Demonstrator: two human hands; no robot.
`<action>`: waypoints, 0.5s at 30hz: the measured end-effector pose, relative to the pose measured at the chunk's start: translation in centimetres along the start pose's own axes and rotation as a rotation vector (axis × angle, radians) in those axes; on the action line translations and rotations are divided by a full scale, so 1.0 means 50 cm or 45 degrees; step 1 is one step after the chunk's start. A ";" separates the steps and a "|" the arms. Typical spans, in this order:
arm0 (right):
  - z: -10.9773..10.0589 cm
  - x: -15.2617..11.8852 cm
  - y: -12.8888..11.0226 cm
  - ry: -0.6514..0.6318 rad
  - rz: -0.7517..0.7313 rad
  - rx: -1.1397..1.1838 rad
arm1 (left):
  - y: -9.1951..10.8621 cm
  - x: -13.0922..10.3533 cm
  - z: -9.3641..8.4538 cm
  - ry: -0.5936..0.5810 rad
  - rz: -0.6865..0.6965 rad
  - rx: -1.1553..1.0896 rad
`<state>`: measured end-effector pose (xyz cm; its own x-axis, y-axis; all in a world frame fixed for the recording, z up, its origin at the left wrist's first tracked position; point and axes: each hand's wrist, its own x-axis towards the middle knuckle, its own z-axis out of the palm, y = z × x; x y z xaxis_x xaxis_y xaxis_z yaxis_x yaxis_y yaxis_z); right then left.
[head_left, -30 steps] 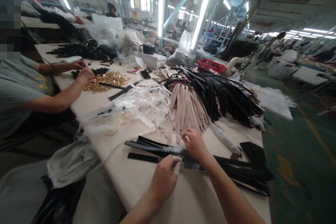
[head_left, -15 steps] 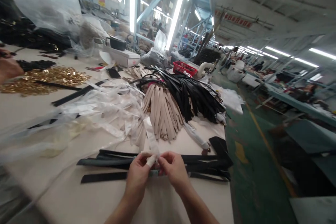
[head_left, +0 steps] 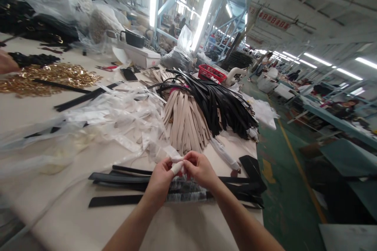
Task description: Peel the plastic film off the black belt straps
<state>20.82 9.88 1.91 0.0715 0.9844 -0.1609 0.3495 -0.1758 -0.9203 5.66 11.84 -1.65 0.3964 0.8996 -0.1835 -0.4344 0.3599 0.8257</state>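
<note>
My left hand [head_left: 161,178] and my right hand [head_left: 200,169] meet fingertip to fingertip, both closed in a pinch on a strip of thin white plastic film [head_left: 173,153]. A pale wrap covers my left thumb. Just beneath my hands, black straps [head_left: 118,200] lie sideways on the table. Clear plastic [head_left: 187,192] lies across their middle, partly hidden by my hands. Behind my fingers spreads a fan of beige straps [head_left: 184,121], with a pile of black straps [head_left: 219,98] to its right.
Crumpled plastic film [head_left: 118,117] covers the table's left middle. Gold metal hardware [head_left: 55,80] is heaped at far left, near another person's hand [head_left: 7,62]. A phone [head_left: 129,74], red-handled pliers [head_left: 107,68] and a red basket [head_left: 210,72] are at the back. The table edge [head_left: 259,219] drops to a green floor.
My hands have risen slightly off the straps, away from me, with the film between them. More clear plastic shows across the black straps. The camera view has shifted a little.
</note>
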 end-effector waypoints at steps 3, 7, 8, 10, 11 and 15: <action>-0.088 0.082 -0.005 0.265 0.017 -0.301 | -0.007 0.006 -0.018 0.111 0.013 0.079; -0.213 0.206 0.003 0.659 0.131 -0.482 | -0.016 0.003 -0.036 0.152 -0.015 0.027; -0.229 0.229 0.006 0.694 0.166 -0.514 | -0.018 0.003 -0.037 0.161 -0.023 0.003; -0.238 0.258 0.011 0.714 0.209 -0.553 | -0.021 0.001 -0.038 0.200 -0.043 -0.045; -0.235 0.263 0.010 0.715 0.208 -0.558 | -0.022 0.001 -0.038 0.220 -0.051 -0.068; -0.215 0.232 -0.021 0.702 0.089 -0.472 | -0.023 -0.004 -0.039 0.272 -0.026 -0.134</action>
<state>31.33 21.39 4.86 0.5388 0.8386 0.0808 0.6176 -0.3280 -0.7149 4.49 11.75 -3.61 0.2310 0.9197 -0.3176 -0.5146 0.3925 0.7623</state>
